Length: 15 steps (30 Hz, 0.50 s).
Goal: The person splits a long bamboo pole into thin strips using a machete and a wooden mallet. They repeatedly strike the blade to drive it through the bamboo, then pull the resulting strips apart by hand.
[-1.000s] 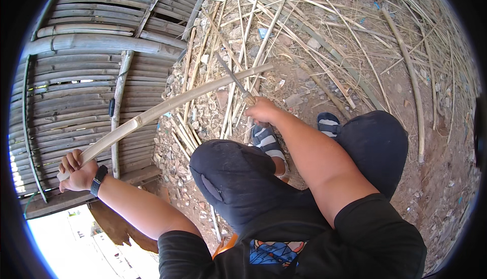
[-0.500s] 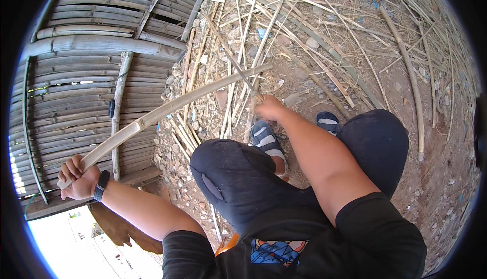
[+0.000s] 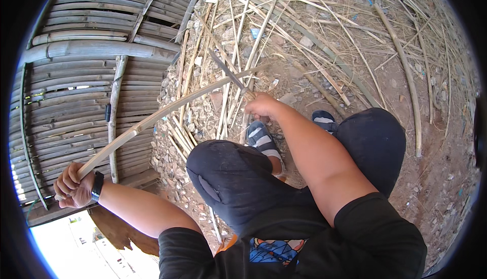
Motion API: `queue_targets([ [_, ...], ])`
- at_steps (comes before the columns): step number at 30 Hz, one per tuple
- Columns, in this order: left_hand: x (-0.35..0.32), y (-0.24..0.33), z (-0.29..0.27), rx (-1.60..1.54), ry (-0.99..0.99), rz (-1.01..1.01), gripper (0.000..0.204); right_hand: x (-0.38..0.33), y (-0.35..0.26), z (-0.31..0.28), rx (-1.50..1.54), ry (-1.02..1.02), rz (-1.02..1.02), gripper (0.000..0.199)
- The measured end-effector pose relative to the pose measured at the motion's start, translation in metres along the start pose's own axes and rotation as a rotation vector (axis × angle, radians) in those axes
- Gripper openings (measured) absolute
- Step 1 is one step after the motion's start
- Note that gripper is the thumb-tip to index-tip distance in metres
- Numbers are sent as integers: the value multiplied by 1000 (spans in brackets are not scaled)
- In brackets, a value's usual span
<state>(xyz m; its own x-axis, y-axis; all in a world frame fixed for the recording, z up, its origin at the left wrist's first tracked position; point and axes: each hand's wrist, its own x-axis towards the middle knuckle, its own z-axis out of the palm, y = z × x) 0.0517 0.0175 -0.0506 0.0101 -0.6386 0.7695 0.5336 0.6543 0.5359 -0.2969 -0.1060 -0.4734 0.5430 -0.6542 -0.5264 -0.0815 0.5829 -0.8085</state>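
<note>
Out to the left, my left hand is wrapped round the near end of a long split bamboo strip. The strip slants up and right across the view, its far tip above my foot. My right hand, ahead of my knees, grips the handle of a long-bladed knife. The blade points up and left and crosses the strip near its far end. Whether the edge touches the bamboo I cannot tell.
A bamboo-slat wall stands close on the left. Split bamboo strips litter the stony ground ahead, and a thicker pole lies at the right. My sandalled foot is just below the right hand.
The knife blade has swung to show more of its flat side across the strip. The strip has turned about its length and shifted slightly left and down, along with my left hand.
</note>
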Motion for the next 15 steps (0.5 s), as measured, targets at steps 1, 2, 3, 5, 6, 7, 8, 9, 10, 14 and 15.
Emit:
queue_targets([
  [1, -2, 2, 1, -9, -9, 10, 29, -5, -9, 4, 55, -119, -15, 20],
  [2, 0, -1, 4, -22, -29, -4, 29, -8, -17, 7, -7, -226, -72, 19],
  [3, 0, -4, 8, -46, -46, -21, 29, -8, -17, 9, 34, -275, -63, 18],
  [5, 4, -11, 17, -93, -96, -59, 30, -5, -16, 12, 124, -373, -57, 18],
  [6, 4, -15, 21, -99, -95, -65, 31, 2, -1, 12, 197, -335, -103, 18],
  [7, 4, -17, 26, -96, -90, -63, 31, 9, 10, 9, 184, -167, -63, 18],
  [8, 3, -20, 29, -94, -84, -61, 31, 11, 17, 6, 171, 1, -21, 18],
  [9, 3, -21, 31, -92, -78, -60, 31, 15, 23, 6, 158, 169, 22, 19],
  [10, 2, -22, 30, -116, -107, -73, 32, 14, 20, 9, 124, 134, -8, 19],
  [14, -2, -20, 35, -137, -130, -70, 31, -4, -13, 23, 12, -85, -76, 23],
  [15, -3, -19, 36, -149, -133, -68, 30, -14, -33, 31, -101, -200, -127, 30],
])
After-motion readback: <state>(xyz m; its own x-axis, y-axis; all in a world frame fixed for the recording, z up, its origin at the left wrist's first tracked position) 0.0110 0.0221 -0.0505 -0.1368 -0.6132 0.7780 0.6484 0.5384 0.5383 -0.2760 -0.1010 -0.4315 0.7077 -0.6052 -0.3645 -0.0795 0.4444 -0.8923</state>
